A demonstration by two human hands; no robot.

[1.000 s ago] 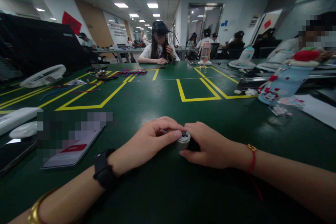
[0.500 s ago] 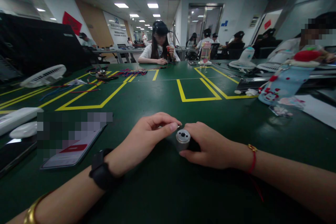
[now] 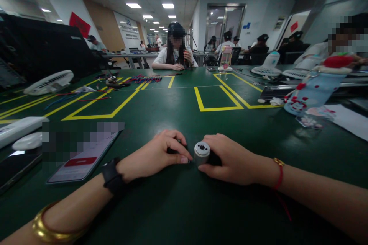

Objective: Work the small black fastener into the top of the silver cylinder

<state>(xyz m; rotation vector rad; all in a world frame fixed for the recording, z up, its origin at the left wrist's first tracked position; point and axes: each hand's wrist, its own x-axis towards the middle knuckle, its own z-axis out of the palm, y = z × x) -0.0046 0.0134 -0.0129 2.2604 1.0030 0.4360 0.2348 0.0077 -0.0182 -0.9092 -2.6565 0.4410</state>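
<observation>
Metal cylinder point(image 3: 201, 157) is sitting end face up near the middle of the near edge of the green table point(image 3: 172, 203), between both hands; base is hiding behind the thumb, so can't confirm contact underneath.

Right hand point(image 3: 234, 159) is gripping it from the side: thumb wrapping the near side low down, fingers curling behind the far side. Left hand point(image 3: 156, 153) is hovering just beside it, not touching; thumb and index tips are sitting close together, can't tell if they're pinching anything.

Body is looking like solid metal: probably dense for its size, rigid, not fragile in the wall. Smooth sides are likely being slippery under dry fingers, so a full side wrap is suiting it better than a fingertip pinch.

End face point(image 3: 202, 148) is showing a dark centre and small holes; likely the delicate end, keep fingers off. Tiny dark bit point(image 3: 189, 161) is showing by the left fingertips, too small to identify.
</observation>
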